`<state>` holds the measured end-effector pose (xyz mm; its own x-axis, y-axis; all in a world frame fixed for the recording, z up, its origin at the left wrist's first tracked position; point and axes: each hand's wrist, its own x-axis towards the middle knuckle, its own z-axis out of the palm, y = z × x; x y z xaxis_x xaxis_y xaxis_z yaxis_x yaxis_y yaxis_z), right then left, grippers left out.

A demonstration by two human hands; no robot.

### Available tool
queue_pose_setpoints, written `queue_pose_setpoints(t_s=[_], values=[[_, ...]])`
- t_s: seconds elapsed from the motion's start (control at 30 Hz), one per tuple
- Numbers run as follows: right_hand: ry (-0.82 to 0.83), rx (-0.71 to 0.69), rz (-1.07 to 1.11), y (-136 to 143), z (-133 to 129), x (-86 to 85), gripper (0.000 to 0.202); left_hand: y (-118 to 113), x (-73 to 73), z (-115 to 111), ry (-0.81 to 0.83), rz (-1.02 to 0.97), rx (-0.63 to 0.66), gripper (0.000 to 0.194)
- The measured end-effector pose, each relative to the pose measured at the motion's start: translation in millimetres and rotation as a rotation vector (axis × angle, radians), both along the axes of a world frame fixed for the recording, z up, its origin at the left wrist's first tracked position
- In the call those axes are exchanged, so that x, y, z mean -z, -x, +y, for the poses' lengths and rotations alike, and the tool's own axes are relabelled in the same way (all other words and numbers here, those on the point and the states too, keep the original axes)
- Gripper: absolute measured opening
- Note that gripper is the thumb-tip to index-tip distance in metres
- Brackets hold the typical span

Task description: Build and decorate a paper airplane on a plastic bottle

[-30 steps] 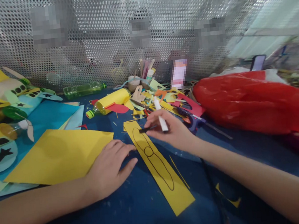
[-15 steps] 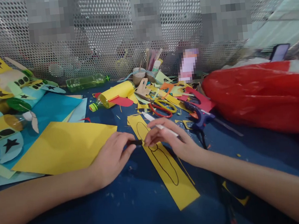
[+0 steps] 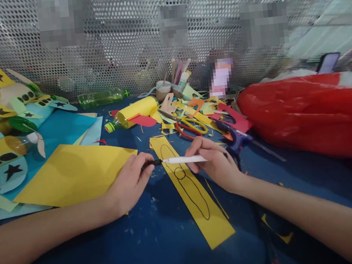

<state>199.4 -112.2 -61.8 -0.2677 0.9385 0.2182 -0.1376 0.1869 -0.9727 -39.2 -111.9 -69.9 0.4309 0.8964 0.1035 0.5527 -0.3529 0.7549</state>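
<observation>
My right hand (image 3: pixel 214 161) holds a white marker (image 3: pixel 186 159) level, its tip pointing left. Pinched in my left hand (image 3: pixel 133 179) is a black marker cap (image 3: pixel 156 163), whose mouth is right at the marker's tip; I cannot tell whether the tip has entered it. Beneath the marker lies a yellow paper strip (image 3: pixel 217 223), slanting across the blue table. A propeller outline with a small circle in its middle is drawn on it in black. A larger yellow sheet (image 3: pixel 74 175) lies under and beyond my left forearm.
Paper-covered bottle planes (image 3: pixel 6 148) crowd the left side. A yellow-wrapped bottle (image 3: pixel 139 111), scissors (image 3: pixel 191 127), paper scraps and a blue glue gun (image 3: pixel 237 136) lie ahead. A red plastic bag (image 3: pixel 305 115) fills the right, before a perforated silver sheet (image 3: pixel 129 37).
My right hand has turned the marker so its tip points at the cap and moved slightly right. My left hand, with the cap, has shifted a little left.
</observation>
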Motion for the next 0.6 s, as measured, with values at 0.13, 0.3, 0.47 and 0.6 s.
queue_pose_setpoints(t_s=[0.13,0.3,0.47,0.6], values=[[-0.012,-0.054,-0.124,-0.4,1.2,0.5,0.02,-0.8,0.8,0.9,-0.025,0.0,0.028,0.021],[0.027,-0.116,-0.235,-3.0,5.7,-3.9,0.021,0.1,-0.2,1.9,-0.052,-0.004,0.034,0.019],[0.098,-0.229,-0.203,-5.6,8.6,-6.8,0.021,1.8,-3.7,-1.2,-0.048,0.003,0.034,0.021],[0.078,-0.301,-0.179,-4.1,7.8,-7.2,0.019,2.6,-4.9,-4.2,-0.091,-0.005,0.028,0.022]])
